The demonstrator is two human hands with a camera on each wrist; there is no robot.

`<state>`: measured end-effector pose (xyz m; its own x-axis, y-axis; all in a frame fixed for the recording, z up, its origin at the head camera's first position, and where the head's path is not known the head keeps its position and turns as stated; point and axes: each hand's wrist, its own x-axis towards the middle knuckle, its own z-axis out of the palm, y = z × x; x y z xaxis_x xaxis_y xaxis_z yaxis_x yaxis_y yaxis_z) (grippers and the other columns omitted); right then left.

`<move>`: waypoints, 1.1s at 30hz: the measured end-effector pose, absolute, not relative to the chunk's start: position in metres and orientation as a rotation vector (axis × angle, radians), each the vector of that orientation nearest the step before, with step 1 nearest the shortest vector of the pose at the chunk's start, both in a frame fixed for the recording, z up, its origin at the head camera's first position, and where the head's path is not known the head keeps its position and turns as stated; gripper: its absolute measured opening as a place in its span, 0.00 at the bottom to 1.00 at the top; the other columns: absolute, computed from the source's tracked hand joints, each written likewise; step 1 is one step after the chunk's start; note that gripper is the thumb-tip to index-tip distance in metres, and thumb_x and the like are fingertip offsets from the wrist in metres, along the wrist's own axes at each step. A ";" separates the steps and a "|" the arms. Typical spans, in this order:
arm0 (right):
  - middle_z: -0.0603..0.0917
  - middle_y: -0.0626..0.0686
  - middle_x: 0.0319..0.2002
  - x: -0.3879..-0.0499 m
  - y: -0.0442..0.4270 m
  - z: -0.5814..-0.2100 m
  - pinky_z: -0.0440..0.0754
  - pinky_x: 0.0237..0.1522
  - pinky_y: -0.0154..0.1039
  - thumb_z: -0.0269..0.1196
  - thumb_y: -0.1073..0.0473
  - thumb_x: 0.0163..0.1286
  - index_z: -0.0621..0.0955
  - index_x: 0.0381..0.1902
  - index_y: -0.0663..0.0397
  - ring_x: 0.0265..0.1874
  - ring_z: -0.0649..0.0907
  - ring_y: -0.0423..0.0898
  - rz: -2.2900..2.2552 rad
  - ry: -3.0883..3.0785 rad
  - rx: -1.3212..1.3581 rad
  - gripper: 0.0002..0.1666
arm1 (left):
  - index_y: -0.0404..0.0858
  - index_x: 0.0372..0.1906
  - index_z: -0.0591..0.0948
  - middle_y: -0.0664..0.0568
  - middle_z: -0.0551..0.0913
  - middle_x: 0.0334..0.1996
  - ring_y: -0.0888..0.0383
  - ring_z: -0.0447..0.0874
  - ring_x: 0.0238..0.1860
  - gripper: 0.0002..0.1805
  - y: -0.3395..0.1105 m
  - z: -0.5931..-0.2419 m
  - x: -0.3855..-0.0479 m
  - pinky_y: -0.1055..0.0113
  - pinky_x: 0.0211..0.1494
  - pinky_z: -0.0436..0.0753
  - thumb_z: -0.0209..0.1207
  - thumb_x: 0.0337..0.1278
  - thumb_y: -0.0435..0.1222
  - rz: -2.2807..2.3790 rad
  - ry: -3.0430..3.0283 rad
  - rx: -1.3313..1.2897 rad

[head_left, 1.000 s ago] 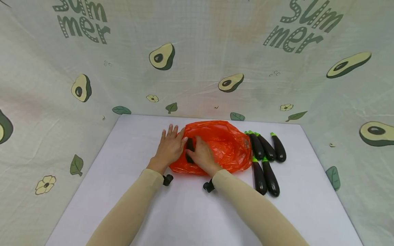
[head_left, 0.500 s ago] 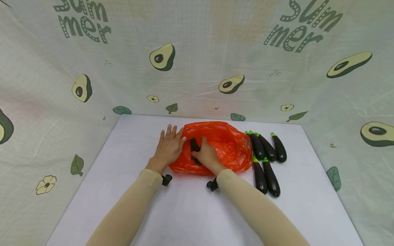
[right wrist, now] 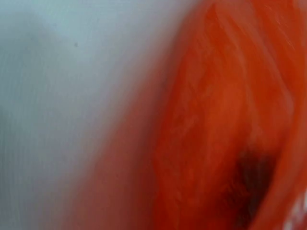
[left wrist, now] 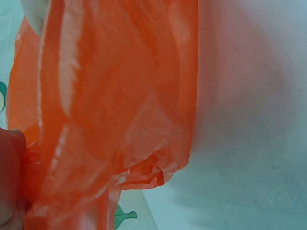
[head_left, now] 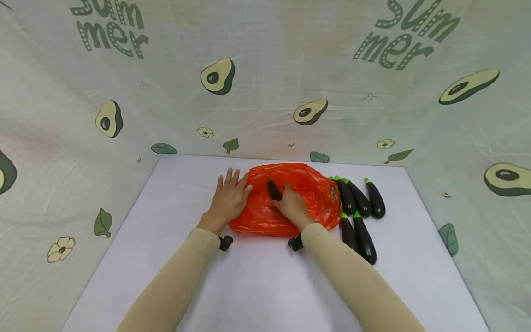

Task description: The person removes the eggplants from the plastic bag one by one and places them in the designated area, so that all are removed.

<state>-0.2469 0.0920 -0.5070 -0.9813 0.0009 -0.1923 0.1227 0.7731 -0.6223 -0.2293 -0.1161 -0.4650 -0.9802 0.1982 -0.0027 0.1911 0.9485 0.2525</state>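
A red plastic bag (head_left: 257, 221) lies with its mouth spread open on the white table. My right hand (head_left: 293, 207) reaches into it and grips a dark eggplant (head_left: 273, 190) by its thicker end. The eggplant's green stem points away and slightly left; its lower part is hidden by the hand. Along the bag's left side my left hand (head_left: 229, 197) rests with straight fingers, the thumb touching the rim. Red plastic (left wrist: 115, 105) fills much of the left wrist view. In the right wrist view a blurred dark shape (right wrist: 256, 179) shows at the bag (right wrist: 206, 120).
Several more eggplants (head_left: 365, 240) lie just right of the bag, grouped in two rough rows. The white table (head_left: 249, 286) ends at a pale cloth backdrop (head_left: 265, 133) printed with avocados and leaves.
My right hand has moved to the right within the bag, taking the eggplant along with it. The eggplant's stem end has come into view. My left hand has stayed in place.
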 end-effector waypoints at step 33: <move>0.77 0.60 0.67 -0.201 0.159 -0.485 0.80 0.68 0.60 0.66 0.51 0.76 0.68 0.73 0.49 0.66 0.76 0.60 -1.558 2.550 -0.007 0.33 | 0.44 0.86 0.56 0.39 0.52 0.85 0.39 0.36 0.87 0.34 -0.118 -0.466 -0.233 0.38 0.86 0.40 0.41 0.86 0.52 0.422 3.073 0.313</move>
<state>-0.2008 0.1586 -0.4845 -0.9883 -0.0835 -0.1279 0.0758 0.4592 -0.8851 -0.2332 -0.1180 -0.4660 -0.9795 0.2013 0.0036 0.1949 0.9432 0.2690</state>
